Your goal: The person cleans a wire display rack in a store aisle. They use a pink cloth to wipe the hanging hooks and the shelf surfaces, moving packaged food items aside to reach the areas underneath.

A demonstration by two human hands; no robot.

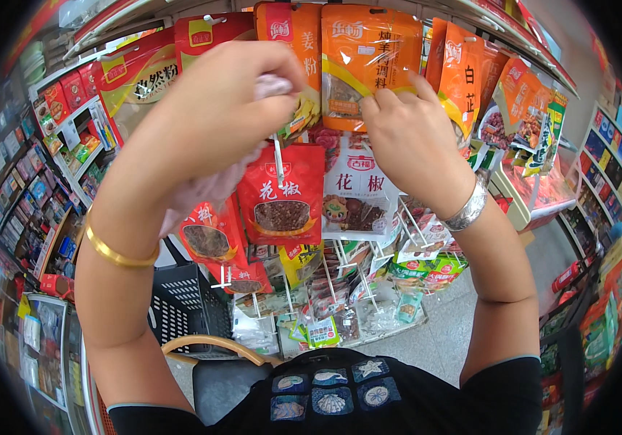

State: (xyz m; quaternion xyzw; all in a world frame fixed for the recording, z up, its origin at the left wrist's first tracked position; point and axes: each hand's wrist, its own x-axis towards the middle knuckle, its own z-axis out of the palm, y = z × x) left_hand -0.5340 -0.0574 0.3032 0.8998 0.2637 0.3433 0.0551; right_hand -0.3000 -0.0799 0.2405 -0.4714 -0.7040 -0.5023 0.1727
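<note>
My left hand [251, 103] is raised at the upper left and closed around a bunched pale pink cloth [213, 185] that hangs down behind my forearm. It covers parts of a red seasoning pouch [194, 27] and an orange pouch [289, 27] hanging behind it. At the lower right edge of a larger orange seasoning pouch [346, 65] is my right hand [406, 130], fingers bent and one finger pointing up. Whether those fingers pinch the pouch is hidden. Below hang a red pouch of peppercorns [281, 193] and a white pouch of peppercorns [360, 185].
White metal display hooks [278, 163] stick out toward me among the hanging packets. A dark plastic basket [194, 304] and a chair with a wooden rail [213, 342] stand low on the left. More orange pouches [460, 76] hang to the right. Stocked shelves [610, 152] flank both sides.
</note>
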